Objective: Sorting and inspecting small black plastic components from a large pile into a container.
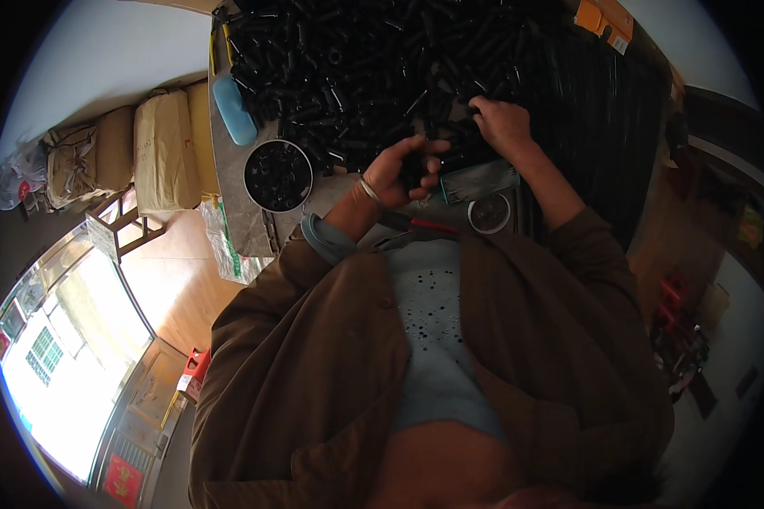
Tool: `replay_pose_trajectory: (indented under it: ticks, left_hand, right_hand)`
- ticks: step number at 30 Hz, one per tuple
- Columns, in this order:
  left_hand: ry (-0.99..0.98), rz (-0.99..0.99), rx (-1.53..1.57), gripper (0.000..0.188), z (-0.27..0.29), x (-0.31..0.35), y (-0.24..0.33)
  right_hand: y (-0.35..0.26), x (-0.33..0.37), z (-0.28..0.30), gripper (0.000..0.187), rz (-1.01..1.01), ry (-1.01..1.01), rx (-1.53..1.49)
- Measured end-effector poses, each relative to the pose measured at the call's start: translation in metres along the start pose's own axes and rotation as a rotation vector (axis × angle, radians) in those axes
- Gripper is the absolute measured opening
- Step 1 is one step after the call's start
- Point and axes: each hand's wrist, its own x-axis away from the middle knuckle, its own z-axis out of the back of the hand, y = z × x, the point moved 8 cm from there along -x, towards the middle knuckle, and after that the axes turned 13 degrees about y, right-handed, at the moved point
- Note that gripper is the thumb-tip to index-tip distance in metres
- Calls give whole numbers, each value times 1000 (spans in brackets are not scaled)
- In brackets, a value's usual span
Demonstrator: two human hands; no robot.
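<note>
A large heap of black, tube-like plastic pieces (356, 76) covers the far part of the table. At the near edge of this heap is my left hand (390, 176), palm turned up and fingers curled around dark pieces whose exact shape is lost in shadow. My right hand (505, 127) reaches into the heap further right, its fingertips pinched together among the black pieces; what they grip is hidden. Just below the hands lie a clear greenish box (480, 181) and a small white round tub (489, 214) with dark contents. A red-handled tool (433, 226) rests close to my body.
A round metal-rimmed bowl (278, 176) of black parts stands left on the table (239, 222). Behind it are a light-blue case (234, 110) and a yellow-handled tool (228, 42). An orange box (603, 24) sits far right; brown sacks (163, 148) stand left of the table.
</note>
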Motion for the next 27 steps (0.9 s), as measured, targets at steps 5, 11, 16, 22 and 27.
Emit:
replay_pose_trajectory:
  ticks: [5, 11, 16, 22, 27]
  left_hand:
    - [48, 28, -42, 45, 8, -4, -10]
    - [167, -7, -71, 44, 20, -8, -9]
    - [135, 2, -104, 40, 9, -3, -9]
    - [52, 21, -48, 32, 17, -4, -14]
    - [118, 75, -88, 29, 13, -5, -21]
  right_hand:
    - [4, 1, -6, 19, -17, -23, 0]
    - [-56, 26, 24, 32, -93, -350, -658]
    - [-28, 36, 32, 33, -265, -151, -621]
    - [47, 43, 21, 60, -528, -9, -259]
    - [13, -4, 2, 61, -536, 145, -234]
